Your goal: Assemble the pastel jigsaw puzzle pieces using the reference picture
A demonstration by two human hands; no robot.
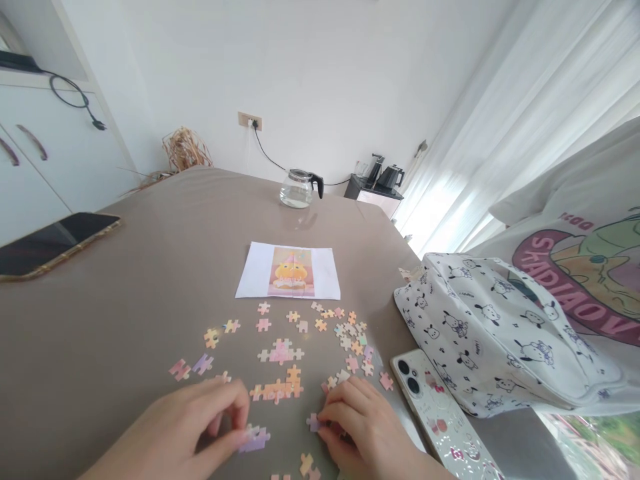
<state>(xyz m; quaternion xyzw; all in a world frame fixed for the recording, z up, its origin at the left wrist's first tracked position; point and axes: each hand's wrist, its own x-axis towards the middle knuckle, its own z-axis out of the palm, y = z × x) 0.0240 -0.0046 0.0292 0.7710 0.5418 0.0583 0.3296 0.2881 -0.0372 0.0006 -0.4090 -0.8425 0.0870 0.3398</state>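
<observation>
At the near edge of the grey-brown table (125, 320), seen from the head camera, both hands work among loose jigsaw pieces. The left hand (185, 433) lies low with its fingers curled, thumb and forefinger pinching a small joined purple cluster (255, 439) that rests on the tabletop. The right hand (360, 427) sits just beside it, fingers bent down, its fingertips closed on a single lilac piece (315, 422) flat on the surface. Between and just beyond the two hands lies an orange joined strip (277, 389), and past that a smaller pink joined patch (281, 352). Scattered pastel pieces (345, 333) spread around these, thicker towards the right, with a few strays (193, 365) out to the left and one more piece (307, 463) near the bottom edge between the wrists. Beyond the pieces a white sheet bearing the reference picture (289, 271) of a yellow figure lies flat. To the right of the right hand a phone in a decorated white case (440, 417) lies face down, near a white pouch printed with cartoon dogs (495, 333). Another person's printed shirt (590, 267) fills the right edge. Far left a dark phone (50, 243) lies screen up, and a glass jug (297, 188) stands at the far end of the table
</observation>
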